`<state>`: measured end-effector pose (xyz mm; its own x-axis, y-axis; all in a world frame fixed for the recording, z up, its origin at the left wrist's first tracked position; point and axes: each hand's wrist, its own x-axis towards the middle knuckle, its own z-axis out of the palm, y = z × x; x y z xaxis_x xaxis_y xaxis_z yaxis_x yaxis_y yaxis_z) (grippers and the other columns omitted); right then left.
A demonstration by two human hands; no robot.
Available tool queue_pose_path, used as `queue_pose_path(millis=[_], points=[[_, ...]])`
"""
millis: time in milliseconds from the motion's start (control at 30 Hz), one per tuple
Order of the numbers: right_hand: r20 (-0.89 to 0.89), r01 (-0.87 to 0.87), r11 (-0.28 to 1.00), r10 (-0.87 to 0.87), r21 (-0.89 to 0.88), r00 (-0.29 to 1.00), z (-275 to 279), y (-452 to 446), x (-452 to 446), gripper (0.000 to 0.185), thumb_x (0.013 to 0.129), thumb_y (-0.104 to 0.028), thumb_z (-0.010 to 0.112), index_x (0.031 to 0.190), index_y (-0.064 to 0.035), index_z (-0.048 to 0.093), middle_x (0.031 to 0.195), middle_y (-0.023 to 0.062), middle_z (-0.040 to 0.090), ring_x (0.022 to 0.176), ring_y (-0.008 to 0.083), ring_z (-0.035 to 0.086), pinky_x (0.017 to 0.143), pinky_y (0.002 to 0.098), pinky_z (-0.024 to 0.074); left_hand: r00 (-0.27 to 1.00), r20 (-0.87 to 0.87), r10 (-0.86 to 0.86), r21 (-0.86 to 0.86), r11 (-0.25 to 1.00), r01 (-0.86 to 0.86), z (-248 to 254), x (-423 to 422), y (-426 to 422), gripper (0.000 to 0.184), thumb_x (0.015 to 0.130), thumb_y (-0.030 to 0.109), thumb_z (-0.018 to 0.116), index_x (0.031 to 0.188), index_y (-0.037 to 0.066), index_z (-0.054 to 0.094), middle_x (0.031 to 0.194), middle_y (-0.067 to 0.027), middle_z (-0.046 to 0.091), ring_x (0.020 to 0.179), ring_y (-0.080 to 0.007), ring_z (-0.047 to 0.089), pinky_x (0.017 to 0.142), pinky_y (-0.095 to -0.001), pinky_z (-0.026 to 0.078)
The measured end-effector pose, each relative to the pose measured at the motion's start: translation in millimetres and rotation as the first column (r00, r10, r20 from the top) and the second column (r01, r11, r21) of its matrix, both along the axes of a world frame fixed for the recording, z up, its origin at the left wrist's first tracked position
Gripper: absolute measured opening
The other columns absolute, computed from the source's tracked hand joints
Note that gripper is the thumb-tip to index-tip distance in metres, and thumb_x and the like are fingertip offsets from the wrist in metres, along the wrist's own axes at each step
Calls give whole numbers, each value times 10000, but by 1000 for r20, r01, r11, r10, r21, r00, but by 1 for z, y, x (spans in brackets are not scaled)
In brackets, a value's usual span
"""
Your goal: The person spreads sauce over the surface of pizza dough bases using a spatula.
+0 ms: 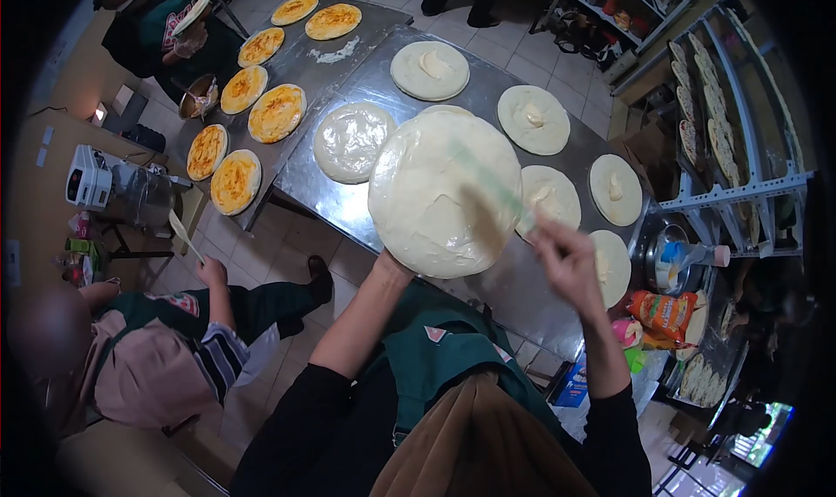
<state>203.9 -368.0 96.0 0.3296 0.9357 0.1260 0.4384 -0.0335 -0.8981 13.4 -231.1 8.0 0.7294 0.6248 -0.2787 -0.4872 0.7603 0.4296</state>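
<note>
My left hand (396, 267) is under a large round flat dough (435, 210), holding it up above the steel table; the palm and most fingers are hidden beneath it. A glossy, cream-coloured spread covers the top of this dough. My right hand (564, 260) is closed around a spatula (488, 177), whose pale green blade is smeared by motion over the dough's right side. Just behind, a round dough with glossy spread (353, 142) lies on the table. Several more rounds, such as this dough with a dollop (534, 118), lie at the back and right.
Orange-topped rounds (277, 112) cover the left table (326, 79). A metal bowl (669, 251) and an orange bag (664, 314) stand at the right, beside a metal rack (740, 188) of trays. One person (165, 349) is at left, another (165, 40) at upper left.
</note>
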Motion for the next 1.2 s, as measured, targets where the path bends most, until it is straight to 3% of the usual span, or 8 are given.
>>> queue_pose_path(millis=[200,433,600,800,867,1033,1133,1200], points=[[252,-231,957,270,-175,929,9,-22,-54,337,849,-57,629,1177,-132,648,710,111,615,602,129,557,588,300,463,1000,5,6,-13,1000,-6,-1,-2,3,605,951,488,378,1441,148,274,1469,-107,326,1298,-297,396,1059,-484,372],[76,110,992,-105,-64,992,-6,-13,-7,378,837,-54,637,1206,-134,627,645,127,519,567,189,547,547,324,449,1000,17,-2,-35,999,3,-7,1,4,611,948,492,387,1441,148,276,1468,-107,327,1297,-296,396,1057,-483,374],[207,-213,954,257,-211,944,14,-47,-63,389,821,-34,647,1199,-124,631,651,109,528,588,181,561,540,308,449,975,220,17,-73,997,-1,-20,-1,7,624,939,499,405,1439,147,281,1462,-109,336,1293,-300,401,1052,-484,378],[13,155,983,-155,-93,988,-17,-39,-18,394,822,14,624,1207,-73,619,697,107,546,612,163,555,577,269,452,804,594,-10,-138,984,114,-29,4,12,643,926,508,429,1437,145,287,1452,-112,351,1286,-305,407,1046,-485,383],[300,-29,984,82,-175,951,-1,-49,-50,385,843,3,618,1219,-79,611,674,85,532,581,144,512,547,280,431,804,594,0,-127,988,93,-31,2,13,637,927,506,428,1430,138,299,1442,-118,363,1276,-305,417,1044,-482,386],[42,105,988,-101,-111,994,-1,-51,-48,424,832,-30,629,1242,-137,605,636,70,506,525,157,456,514,281,416,829,558,17,-90,995,39,-35,-2,16,622,928,499,424,1414,122,329,1415,-134,395,1252,-305,443,1038,-473,393],[133,164,985,-156,-47,979,-20,-46,-34,407,845,-34,612,1240,-132,606,641,66,522,523,175,473,520,287,427,828,561,21,-81,996,30,-36,-1,16,615,929,496,421,1404,112,348,1399,-143,414,1238,-306,459,1035,-467,398],[240,-29,988,65,-151,969,-5,-54,-69,416,839,-35,611,1241,-142,605,640,82,528,535,226,517,529,307,452,829,558,27,-68,998,13,-36,-2,16,610,930,493,420,1397,105,360,1388,-150,426,1228,-306,469,1032,-464,400]])
